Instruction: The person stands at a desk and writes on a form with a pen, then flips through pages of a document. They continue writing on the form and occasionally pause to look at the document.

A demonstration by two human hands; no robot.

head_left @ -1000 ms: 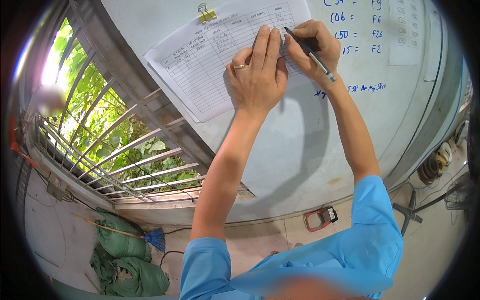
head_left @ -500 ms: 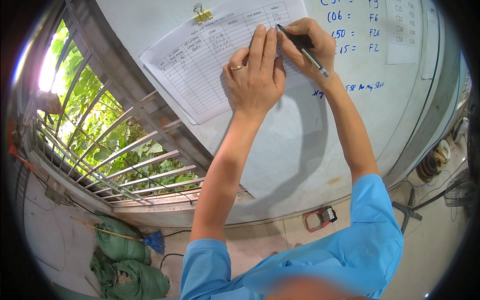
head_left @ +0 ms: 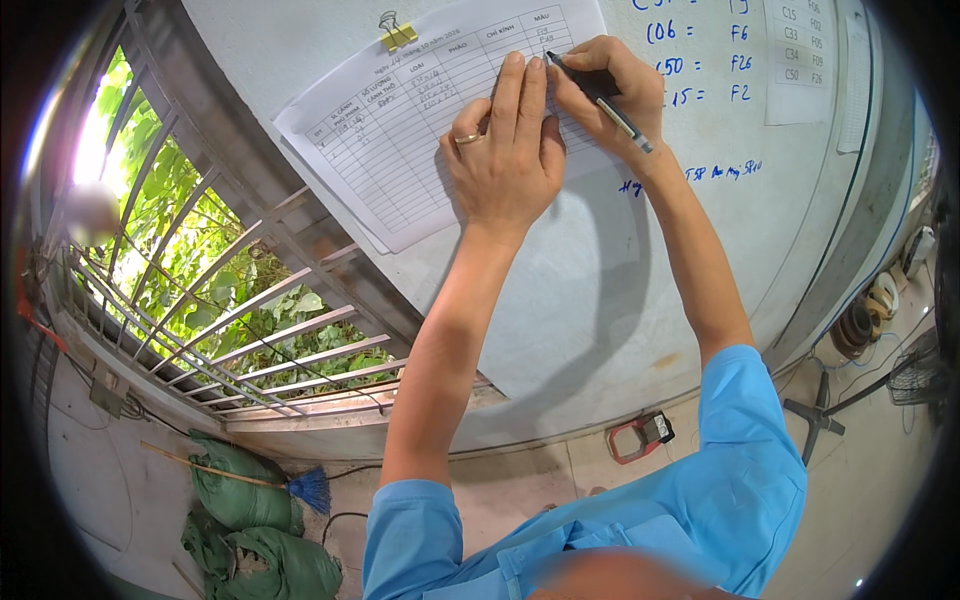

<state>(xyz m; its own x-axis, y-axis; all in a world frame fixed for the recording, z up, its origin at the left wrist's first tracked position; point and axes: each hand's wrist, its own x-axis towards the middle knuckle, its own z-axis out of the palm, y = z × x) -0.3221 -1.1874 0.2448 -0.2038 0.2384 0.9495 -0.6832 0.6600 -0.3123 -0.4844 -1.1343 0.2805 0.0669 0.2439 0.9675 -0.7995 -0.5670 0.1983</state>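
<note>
A printed table form [head_left: 400,170], partly filled in by hand, hangs on a white wall board. A binder clip [head_left: 398,36] with a yellow body grips the sheets at the top. My left hand [head_left: 505,150], a ring on one finger, lies flat on the paper with fingers stretched out and holds it against the board. In my right hand [head_left: 620,95] a black pen [head_left: 618,118] is pinched, its tip touching the form's right-hand column just beside my left fingertips. Part of the form is covered by both hands.
Blue handwriting marks the board [head_left: 600,290] to the right, near another printed sheet [head_left: 797,60]. A barred window [head_left: 260,290] is on the left. Below lie green sacks [head_left: 240,490], a blue-bristled broom [head_left: 310,488] and a red-framed device [head_left: 640,438]; a fan [head_left: 912,380] stands right.
The pen tip has moved slightly down the right-hand column, with fresh marks there. The whole view has shifted a little; my left hand stays flat on the paper.
</note>
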